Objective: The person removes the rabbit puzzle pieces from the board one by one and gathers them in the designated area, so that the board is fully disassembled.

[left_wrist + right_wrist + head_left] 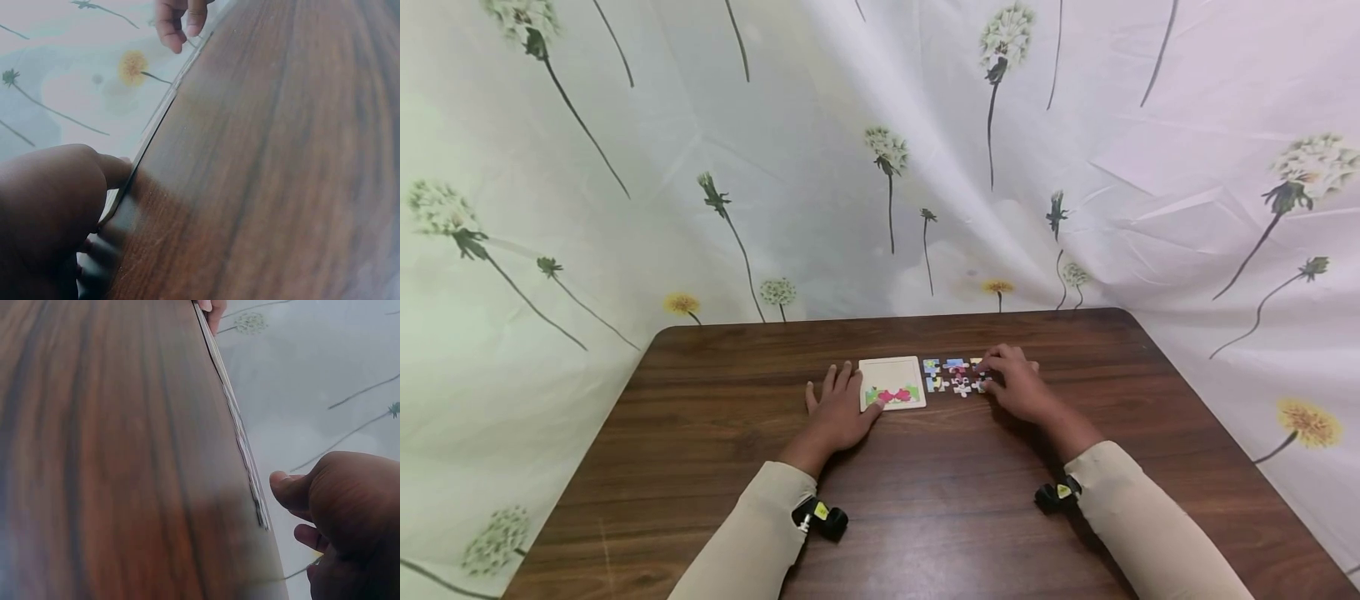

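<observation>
A square wooden puzzle tray (891,369) lies flat at the far middle of the table, with part of a picture, pink and green, along its near side. My left hand (838,412) rests at its left side, fingers spread on the table and the thumb on the tray's near edge. Right of the tray, several loose jigsaw pieces (955,367) lie in two rows. Over the rightmost pieces hovers my right hand (1018,387), fingers bent, thumb apart from them. In the right wrist view, the right thumb (290,490) hangs above the pieces' level and nothing shows in its grasp.
The brown wooden table (925,500) has rounded far corners. A pale curtain (820,167) printed with dandelions hangs behind it and down both sides. A small black camera (829,521) is strapped at the left wrist, another camera (1054,497) at the right.
</observation>
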Available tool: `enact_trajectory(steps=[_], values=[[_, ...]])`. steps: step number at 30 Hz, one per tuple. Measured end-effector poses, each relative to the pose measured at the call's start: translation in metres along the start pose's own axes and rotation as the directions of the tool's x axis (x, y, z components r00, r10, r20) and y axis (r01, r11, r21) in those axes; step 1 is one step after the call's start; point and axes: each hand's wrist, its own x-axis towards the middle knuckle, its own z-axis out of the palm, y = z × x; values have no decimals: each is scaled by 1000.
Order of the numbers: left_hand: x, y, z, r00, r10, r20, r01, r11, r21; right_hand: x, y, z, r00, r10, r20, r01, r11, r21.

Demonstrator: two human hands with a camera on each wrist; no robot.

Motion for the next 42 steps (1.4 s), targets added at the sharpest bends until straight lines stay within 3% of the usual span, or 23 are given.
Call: enact_trajectory(steps=[25,42], values=[[-3,-2,2,1000,20,2,-20,1000,-2,29,-60,34,990,-131,50,127,988,83],[-6,-6,-4,999,43,19,-44,999,22,52,-86,50,970,-189,150,166,974,154]])
